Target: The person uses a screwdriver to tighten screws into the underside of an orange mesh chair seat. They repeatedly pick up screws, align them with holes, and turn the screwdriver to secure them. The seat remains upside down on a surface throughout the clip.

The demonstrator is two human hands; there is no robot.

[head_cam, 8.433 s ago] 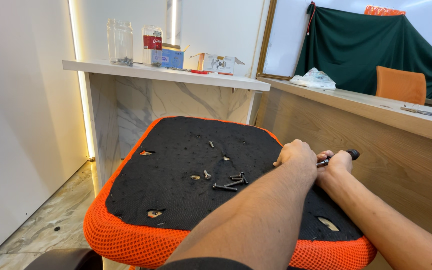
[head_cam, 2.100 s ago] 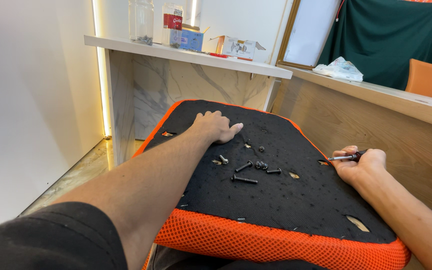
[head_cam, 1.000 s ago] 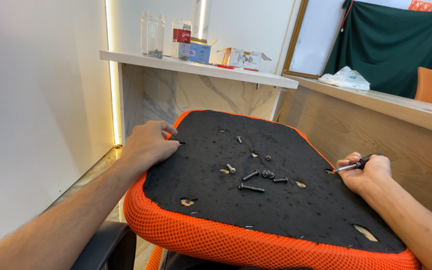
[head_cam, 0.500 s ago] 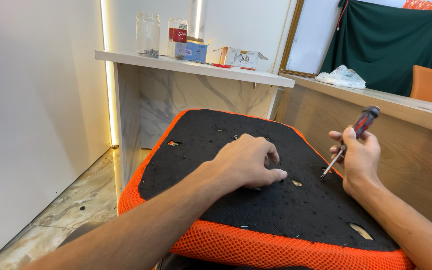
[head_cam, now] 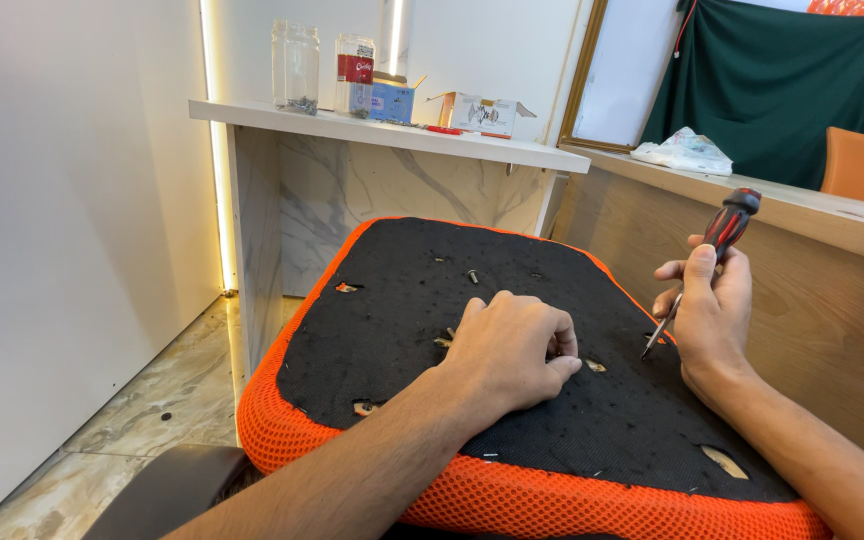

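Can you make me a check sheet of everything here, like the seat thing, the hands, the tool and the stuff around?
Surface: upturned seat cushion, black underside, orange mesh edge.
Job's things: screwdriver, red and black handle, tip pointing down at the cushion; a loose screw on the black cloth.
Clutter: glass jars and small boxes on the white shelf.
Hands: left hand curled on the cushion, over the middle; right hand holding the screwdriver.
Cables: nothing seen.
Surroundings: wooden counter, green cloth, marble floor.
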